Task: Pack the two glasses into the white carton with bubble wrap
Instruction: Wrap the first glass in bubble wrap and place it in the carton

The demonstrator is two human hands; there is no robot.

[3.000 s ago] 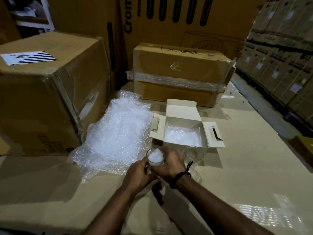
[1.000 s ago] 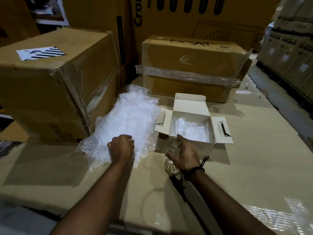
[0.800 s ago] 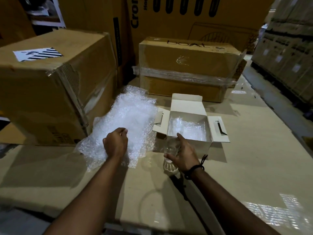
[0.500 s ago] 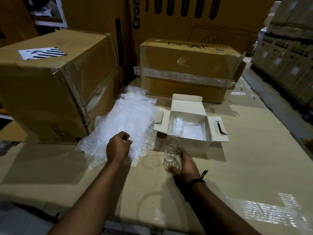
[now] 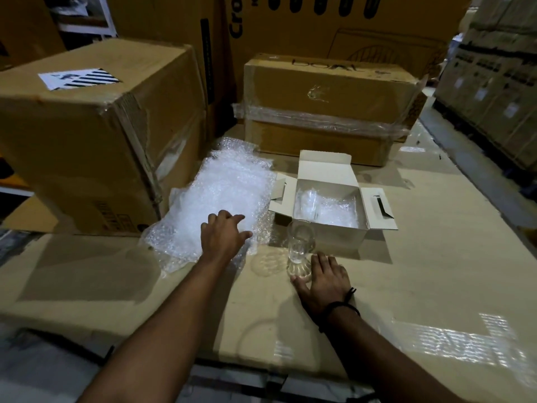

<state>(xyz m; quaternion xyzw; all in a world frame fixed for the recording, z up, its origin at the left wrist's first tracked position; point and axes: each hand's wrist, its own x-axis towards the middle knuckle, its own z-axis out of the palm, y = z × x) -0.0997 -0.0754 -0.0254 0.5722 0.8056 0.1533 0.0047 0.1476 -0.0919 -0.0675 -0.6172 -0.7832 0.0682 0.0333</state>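
One glass [image 5: 299, 248] stood upright against the white carton [image 5: 328, 237]'s near wall, with bubble wrap [image 5: 220, 193] close on its left and bare tabletop [image 5: 436, 271] open to the right. My right hand [image 5: 325, 277] had released its foot and lay flat beside it, holding nothing. My left hand [image 5: 223, 237] had uncurled, fingers spread on the wrap.

Dim, warm light from the far side. The big brown cardboard box [image 5: 87, 141] throws a broad soft shadow over the near-left part of the tan cardboard worktop [image 5: 436, 271]; the open white carton [image 5: 334, 238] shades a strip toward the near edge. The crinkled clear bubble wrap sheet [image 5: 226, 196] is brightest, nearly blown out. Patchy glare at the worktop's near-right corner. Frame edges bend and soften; the stacked boxes [image 5: 494, 82] at right lean.
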